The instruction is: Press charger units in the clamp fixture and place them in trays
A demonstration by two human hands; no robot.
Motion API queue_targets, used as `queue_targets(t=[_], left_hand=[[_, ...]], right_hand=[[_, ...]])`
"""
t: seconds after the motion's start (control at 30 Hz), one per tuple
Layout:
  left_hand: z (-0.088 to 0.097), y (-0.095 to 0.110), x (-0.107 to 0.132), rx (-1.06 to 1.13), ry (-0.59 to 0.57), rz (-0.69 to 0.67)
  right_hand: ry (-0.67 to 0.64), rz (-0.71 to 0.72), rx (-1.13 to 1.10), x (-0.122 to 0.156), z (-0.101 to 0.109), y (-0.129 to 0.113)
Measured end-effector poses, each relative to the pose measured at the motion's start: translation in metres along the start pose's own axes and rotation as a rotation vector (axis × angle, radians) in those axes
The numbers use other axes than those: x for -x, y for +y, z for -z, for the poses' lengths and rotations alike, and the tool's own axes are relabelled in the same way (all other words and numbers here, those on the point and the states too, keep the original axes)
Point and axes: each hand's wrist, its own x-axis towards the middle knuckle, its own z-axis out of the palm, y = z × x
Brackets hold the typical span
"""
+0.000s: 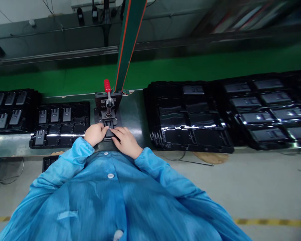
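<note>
Now: my left hand [96, 134] pinching small black part [109, 131], my right hand [125, 140] flat on top, seating it in clamp fixture [107, 115] at tabletop [134, 110] front edge; red-handled lever [107, 85] upright behind, not yet down.

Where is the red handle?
The red handle stands mid-picture in the head view, just beyond the left hand and right hand, beside the green post.

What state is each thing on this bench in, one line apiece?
toggle clamp: red handle standing up.
left hand: curled, touching the small black part.
right hand: fingers stretched onto the part.
small black part: seated below the clamp, under both hands' fingertips.
near left tray: partly filled, four parts.
stack of trays: top one nearly empty, one part.
</note>
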Motion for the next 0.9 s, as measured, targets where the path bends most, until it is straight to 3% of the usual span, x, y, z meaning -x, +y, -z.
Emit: queue_targets(t=[0.4, 0.67, 0.8, 0.9], left_hand=[[0.000, 0.002, 0.002, -0.044, 0.027, 0.004], [-0.001, -0.006, 0.009, 0.010, 0.001, -0.121], [0.000, -0.008, 0.009, -0.021, -0.013, -0.127], [-0.001, -0.007, 0.012, -0.034, -0.003, -0.124]], right_hand=[[0.014, -0.021, -0.005, -0.001, -0.006, 0.001], [0.030, -0.043, -0.013, 0.001, -0.013, 0.001], [0.056, -0.122, 0.009, -0.004, -0.015, 0.000], [0.031, -0.097, 0.017, -0.004, -0.015, 0.001]])
